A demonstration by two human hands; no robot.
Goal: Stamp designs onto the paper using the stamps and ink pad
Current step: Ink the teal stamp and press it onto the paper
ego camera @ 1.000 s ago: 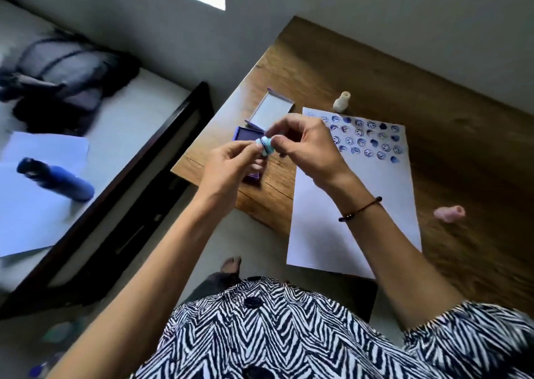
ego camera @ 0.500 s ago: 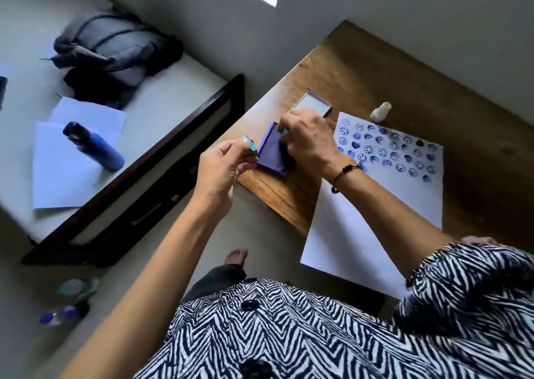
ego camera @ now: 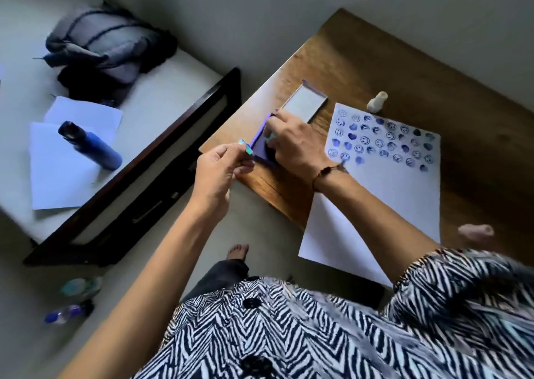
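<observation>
Purple ink pad [ego camera: 261, 150] at the near corner of a wooden table [ego camera: 375, 69], both hands working at it.

Right hand [ego camera: 291, 144], fingers curled together, presses a small teal stamp [ego camera: 271, 138] down onto the pad's flat felt face; left hand [ego camera: 219, 170] pinches a small teal cap [ego camera: 246, 147] just off the table edge. Rectangular pad's long axis runs away from the person toward its open, glossy lid [ego camera: 303, 107]. White paper [ego camera: 384, 182] lies just beside it, smooth, with rows of round blue smiley and heart prints across its far end. Cream stamp [ego camera: 377, 102] stands upright beyond; pink stamp [ego camera: 475, 231] lies sideways.
</observation>
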